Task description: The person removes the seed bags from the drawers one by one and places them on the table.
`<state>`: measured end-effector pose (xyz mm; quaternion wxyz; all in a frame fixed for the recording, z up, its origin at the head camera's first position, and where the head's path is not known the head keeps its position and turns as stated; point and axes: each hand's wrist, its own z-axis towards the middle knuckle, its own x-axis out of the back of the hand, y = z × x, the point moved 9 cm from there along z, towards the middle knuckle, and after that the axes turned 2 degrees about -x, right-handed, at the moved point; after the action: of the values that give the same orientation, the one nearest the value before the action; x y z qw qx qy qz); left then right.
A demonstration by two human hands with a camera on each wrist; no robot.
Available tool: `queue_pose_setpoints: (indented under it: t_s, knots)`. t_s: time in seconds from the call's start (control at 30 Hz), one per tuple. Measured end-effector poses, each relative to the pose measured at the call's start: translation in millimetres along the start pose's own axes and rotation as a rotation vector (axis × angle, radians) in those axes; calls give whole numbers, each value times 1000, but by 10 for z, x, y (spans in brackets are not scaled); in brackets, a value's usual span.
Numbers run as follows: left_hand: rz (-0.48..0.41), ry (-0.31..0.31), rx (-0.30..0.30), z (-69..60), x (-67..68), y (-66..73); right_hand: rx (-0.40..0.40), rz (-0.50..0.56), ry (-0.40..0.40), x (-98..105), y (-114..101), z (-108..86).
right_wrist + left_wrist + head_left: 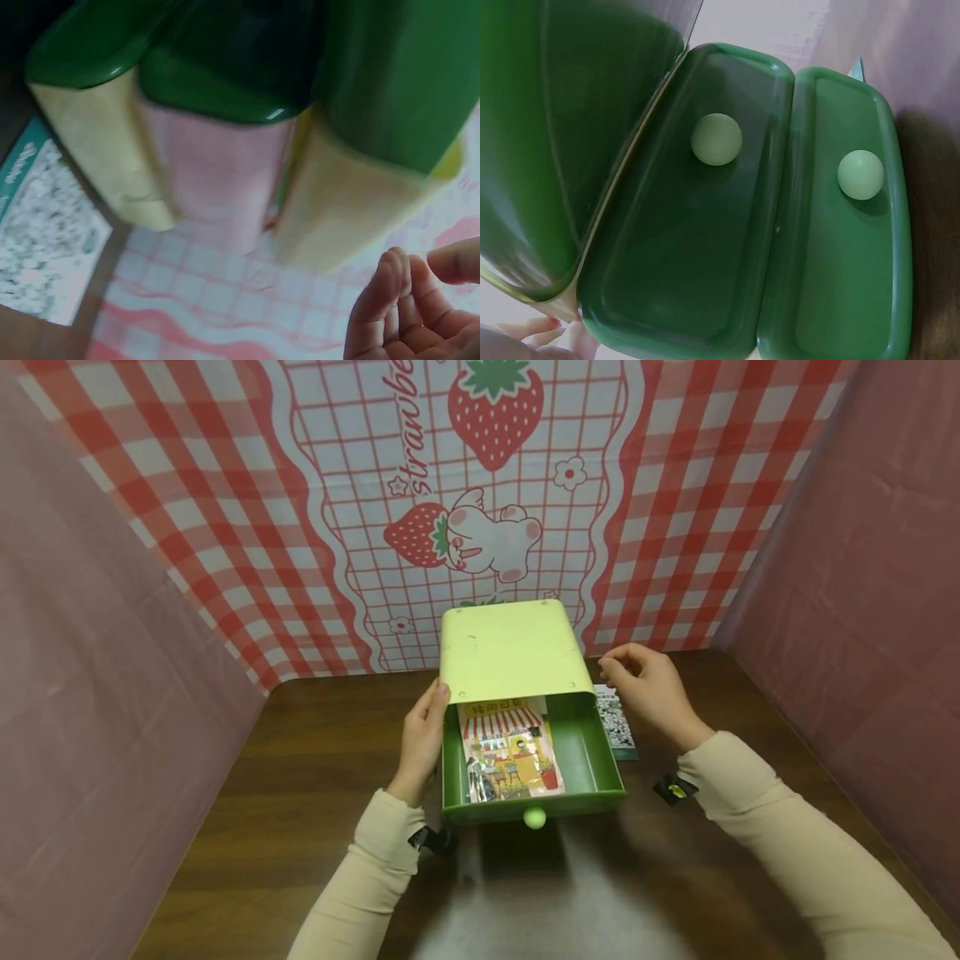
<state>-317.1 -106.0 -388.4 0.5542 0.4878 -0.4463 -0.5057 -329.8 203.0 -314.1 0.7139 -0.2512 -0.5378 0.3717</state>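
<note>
A small stacked drawer unit (513,647) with a pale yellow-green top stands on the table. Its green top drawer (581,760) is pulled out. Inside lies a glossy illustrated packet (513,760) with a striped awning picture. My left hand (422,743) rests against the unit's left side near the front edge; only a few of its fingers show in the left wrist view. To the right of the unit, my right hand (652,689) is raised with fingers loosely bent, holding nothing. Below it lies a flower-patterned card or packet (617,727), partly hidden.
Two lower drawers are closed, the middle drawer (682,247) and the bottom drawer (847,277), each with a round pale knob. A red-checked strawberry cloth (487,527) hangs behind. Pinkish fabric walls (847,568) flank the wooden table (322,760).
</note>
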Motion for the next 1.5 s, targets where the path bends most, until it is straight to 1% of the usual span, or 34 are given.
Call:
queue_pose_setpoints:
  t_s: [0.07,0.23,0.4,0.5,0.6,0.7,0.77,0.9,1.03,1.1,1.2,1.33,1.5]
  knots:
    - [3,0,-12,6,2,-14,44,-9,-8,-7,-158,-68]
    - [-1,-3,-22,19,0,-25,148,-52,-4,-51,-457,-234]
    - [3,5,-30,24,6,-24,326,-104,-11,-165,-760,-403]
    - [16,10,-35,28,12,-22,426,-151,-53,-284,-901,-496]
    - [21,12,-39,31,14,-27,475,-200,-145,-447,-963,-568]
    - [22,18,-36,30,17,-29,476,-255,-255,-609,-963,-617]
    - [21,19,-32,27,18,-29,466,-295,-313,-698,-943,-631]
    - [11,15,-31,29,15,-25,420,-362,-402,-831,-881,-625]
    - [0,11,-22,33,11,-32,368,-426,-470,-938,-791,-601]
    - [-5,10,-14,34,10,-38,360,-455,-488,-977,-758,-594]
    - [-8,5,-7,32,5,-38,383,-506,-480,-1006,-749,-597]
    - [-6,1,-15,29,2,-28,412,-575,-457,-1023,-759,-607]
    - [4,5,-33,28,5,-20,400,-630,-459,-1044,-744,-606]
